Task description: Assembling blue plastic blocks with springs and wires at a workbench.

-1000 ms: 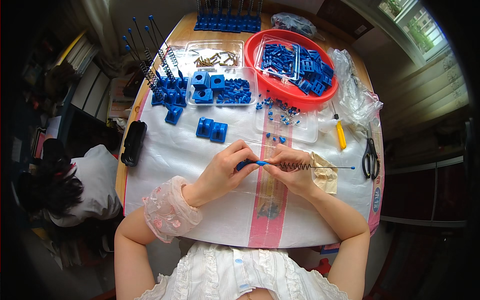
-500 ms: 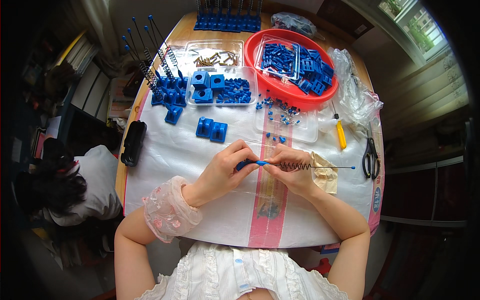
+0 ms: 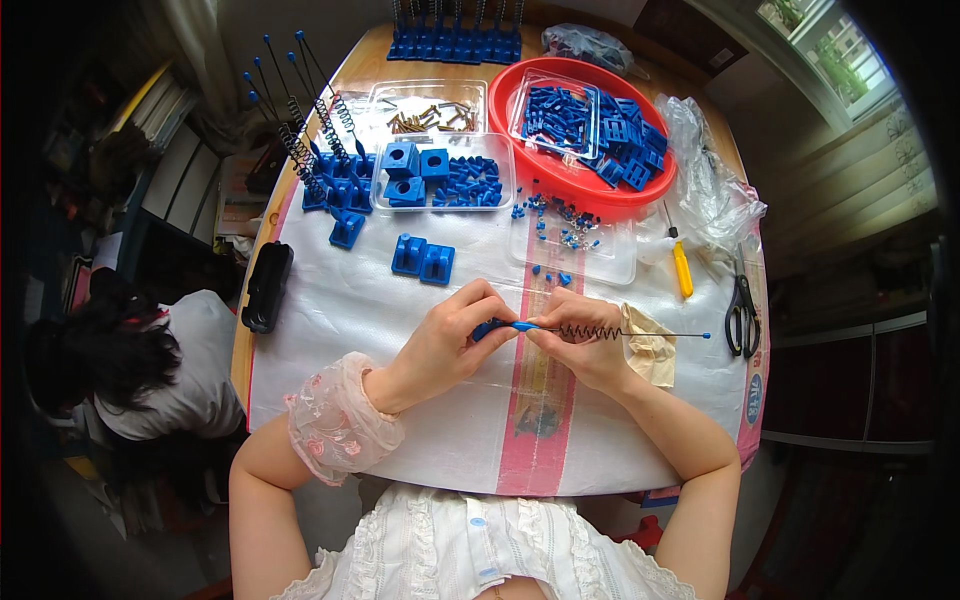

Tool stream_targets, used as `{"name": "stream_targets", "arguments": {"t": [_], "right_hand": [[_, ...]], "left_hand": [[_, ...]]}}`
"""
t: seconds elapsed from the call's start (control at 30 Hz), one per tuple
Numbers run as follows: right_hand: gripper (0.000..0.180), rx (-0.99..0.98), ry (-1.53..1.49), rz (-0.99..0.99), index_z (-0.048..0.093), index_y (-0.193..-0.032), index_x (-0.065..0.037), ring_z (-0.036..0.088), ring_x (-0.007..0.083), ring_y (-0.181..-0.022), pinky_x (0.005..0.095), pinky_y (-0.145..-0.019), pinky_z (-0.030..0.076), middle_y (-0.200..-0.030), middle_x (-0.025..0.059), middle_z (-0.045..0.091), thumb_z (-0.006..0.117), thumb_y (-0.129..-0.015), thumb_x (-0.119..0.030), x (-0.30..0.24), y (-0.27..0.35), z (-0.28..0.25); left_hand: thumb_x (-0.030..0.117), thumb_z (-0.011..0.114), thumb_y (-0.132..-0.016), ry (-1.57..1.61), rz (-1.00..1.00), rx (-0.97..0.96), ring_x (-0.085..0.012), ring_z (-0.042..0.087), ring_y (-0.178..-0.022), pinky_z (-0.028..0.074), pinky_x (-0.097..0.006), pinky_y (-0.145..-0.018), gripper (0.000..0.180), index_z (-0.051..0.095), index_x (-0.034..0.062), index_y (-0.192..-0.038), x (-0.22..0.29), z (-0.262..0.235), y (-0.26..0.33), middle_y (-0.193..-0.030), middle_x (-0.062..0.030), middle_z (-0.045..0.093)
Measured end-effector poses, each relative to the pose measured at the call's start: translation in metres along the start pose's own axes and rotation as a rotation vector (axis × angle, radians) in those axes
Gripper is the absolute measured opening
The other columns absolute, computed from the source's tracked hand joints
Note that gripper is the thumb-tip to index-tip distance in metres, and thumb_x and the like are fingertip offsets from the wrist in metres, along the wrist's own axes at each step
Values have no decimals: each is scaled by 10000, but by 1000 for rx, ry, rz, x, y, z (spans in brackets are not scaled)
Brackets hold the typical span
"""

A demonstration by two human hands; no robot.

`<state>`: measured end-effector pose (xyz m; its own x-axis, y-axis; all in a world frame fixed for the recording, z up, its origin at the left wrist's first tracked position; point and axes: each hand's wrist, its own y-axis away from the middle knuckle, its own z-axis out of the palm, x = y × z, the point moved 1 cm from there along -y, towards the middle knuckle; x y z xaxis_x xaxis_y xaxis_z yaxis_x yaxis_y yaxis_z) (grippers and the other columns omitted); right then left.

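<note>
Here, the left hand [image 3: 445, 335] and the right hand [image 3: 585, 348] meet above the sheet, near the front of the table, each with thumb and fingertips closed on a slim blue piece [image 3: 522, 326]. A black spring [image 3: 592, 332] extends from it past the right hand, and a thin black rod [image 3: 662, 335] runs on rightward to a blue tip [image 3: 706, 336]. Below the rod, beside the right hand, lies a crumpled beige wrapper [image 3: 652, 362].

Beyond the hands, two blue blocks [image 3: 437, 264] sit side by side on the white sheet [image 3: 450, 430]. To their right, small blue and metallic bits lie on a clear tray [image 3: 624, 268]. A yellow-handled tool [image 3: 682, 272] and black-handled scissors [image 3: 741, 318] lie farther right; a black case [image 3: 268, 287] lies near the left edge.

Farther back, a clear box [image 3: 511, 170] contains blue cubes and smaller blue parts, with blue bases [image 3: 345, 185] bearing upright springs to its left. A red basin [image 3: 662, 190] holds many blue parts, beside crumpled clear plastic [image 3: 710, 195]. Another person [image 3: 185, 365] is at the far left.
</note>
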<state>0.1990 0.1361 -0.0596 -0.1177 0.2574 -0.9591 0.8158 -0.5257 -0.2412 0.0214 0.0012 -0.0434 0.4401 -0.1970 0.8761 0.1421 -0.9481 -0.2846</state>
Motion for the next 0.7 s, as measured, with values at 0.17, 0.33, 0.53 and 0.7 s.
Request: {"name": "stream_targets", "arguments": {"t": [0.17, 0.33, 0.53, 0.7], "right_hand": [[69, -1, -3, 2, 782, -903, 4, 511, 63, -678, 253, -580, 362, -780, 11, 625, 822, -847, -1, 1, 0, 0], [72, 0, -10, 10, 784, -904, 5, 509, 64, -680, 254, -583, 361, -777, 12, 624, 823, -844, 3, 0, 0, 0], [76, 1, -4, -2, 785, -906, 7, 505, 64, -682, 251, -586, 357, -777, 11, 622, 825, -842, 5, 1, 0, 0], [72, 3, -19, 13, 782, -901, 8, 503, 61, -680, 253, -579, 353, -779, 11, 623, 825, -843, 3, -1, 0, 1]], "left_hand": [[30, 761, -921, -8, -6, -6, -140, 565, -775, 455, -271, -648, 103, 711, 26, -1011, 1, -1, -1, -950, -48, 594], [29, 762, -918, -7, 2, -4, -152, 579, -794, 464, -278, -660, 106, 710, 24, -1009, 0, -1, 0, -955, -53, 599], [27, 761, -916, 11, -13, -7, -157, 589, -811, 475, -282, -676, 104, 714, 26, -1009, 0, -1, 0, -957, -58, 604], [28, 758, -919, 10, -9, -10, -158, 589, -812, 474, -282, -675, 101, 721, 27, -1013, 1, -1, -1, -956, -58, 604]]}}
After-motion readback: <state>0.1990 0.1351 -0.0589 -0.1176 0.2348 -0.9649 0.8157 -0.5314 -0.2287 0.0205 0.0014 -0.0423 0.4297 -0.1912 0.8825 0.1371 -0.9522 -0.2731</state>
